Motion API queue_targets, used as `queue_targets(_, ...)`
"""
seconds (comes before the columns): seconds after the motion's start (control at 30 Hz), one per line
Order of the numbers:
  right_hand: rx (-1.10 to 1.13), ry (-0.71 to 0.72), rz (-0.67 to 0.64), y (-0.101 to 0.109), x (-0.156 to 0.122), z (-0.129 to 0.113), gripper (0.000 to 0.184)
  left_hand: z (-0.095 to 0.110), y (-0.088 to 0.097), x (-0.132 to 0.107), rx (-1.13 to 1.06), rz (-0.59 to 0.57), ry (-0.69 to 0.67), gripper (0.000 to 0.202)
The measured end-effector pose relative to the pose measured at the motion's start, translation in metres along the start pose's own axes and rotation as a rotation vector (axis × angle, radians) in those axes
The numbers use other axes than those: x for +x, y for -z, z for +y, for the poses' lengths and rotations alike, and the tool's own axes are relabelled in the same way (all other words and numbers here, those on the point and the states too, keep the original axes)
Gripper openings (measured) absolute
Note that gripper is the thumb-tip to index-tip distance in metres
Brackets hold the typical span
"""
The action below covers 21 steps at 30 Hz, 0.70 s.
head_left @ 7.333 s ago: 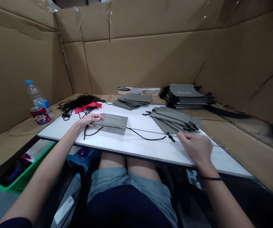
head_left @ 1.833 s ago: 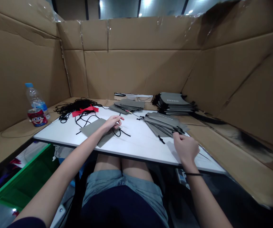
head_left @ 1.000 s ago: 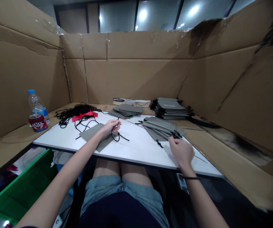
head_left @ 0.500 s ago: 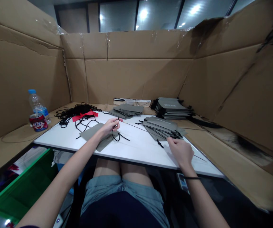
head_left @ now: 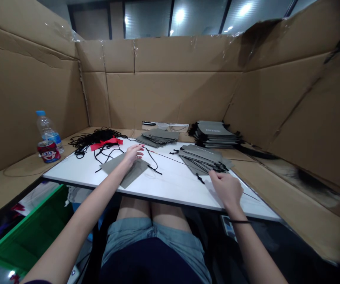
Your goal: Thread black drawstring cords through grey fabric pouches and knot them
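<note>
My left hand [head_left: 133,153] is over a flat grey pouch [head_left: 136,173], fingers stretched and a little apart, holding nothing that I can see. A black cord [head_left: 155,157] lies in a loose curve on the white table just right of these fingers. My right hand [head_left: 227,188] is closed in a fist at the near edge of a fanned pile of grey drawstring pouches [head_left: 201,156]. Black cord ends [head_left: 219,167] show just beyond its knuckles. What the right fingers hold, if anything, is hidden.
A tangle of black cords [head_left: 91,138] and a red strip [head_left: 106,143] lie at the left. Further back are grey pouches [head_left: 158,136] and a tall printed stack [head_left: 215,134]. A water bottle [head_left: 48,128] and a can [head_left: 49,152] stand left. Cardboard walls [head_left: 170,92] enclose the table.
My left hand has let go of the black cord and moved slightly left, its fingers unfolding. The cord's loop has opened into a curve on the table. My right hand has barely moved.
</note>
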State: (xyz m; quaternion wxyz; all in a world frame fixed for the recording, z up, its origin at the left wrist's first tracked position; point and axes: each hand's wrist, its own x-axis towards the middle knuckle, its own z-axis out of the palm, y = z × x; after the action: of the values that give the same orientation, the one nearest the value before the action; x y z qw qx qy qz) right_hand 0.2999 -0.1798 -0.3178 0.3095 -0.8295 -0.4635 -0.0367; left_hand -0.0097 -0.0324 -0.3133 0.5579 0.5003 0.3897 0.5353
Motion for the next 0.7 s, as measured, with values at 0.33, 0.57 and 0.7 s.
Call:
queue_targets(0.33,-0.067,-0.053,0.018,0.000,0.002,0.002,0.039,-0.018,0.009,0.009,0.935,-0.107,-0.308,0.028)
queue_targets(0.57,-0.151,-0.052,-0.028,-0.002,0.004,0.003,0.037,-0.016,0.010,0.006,1.019,-0.202,-0.273,0.025)
queue_targets(0.7,-0.159,-0.033,-0.020,-0.003,0.005,0.005,0.035,-0.015,0.010,0.006,1.047,-0.147,-0.297,0.025)
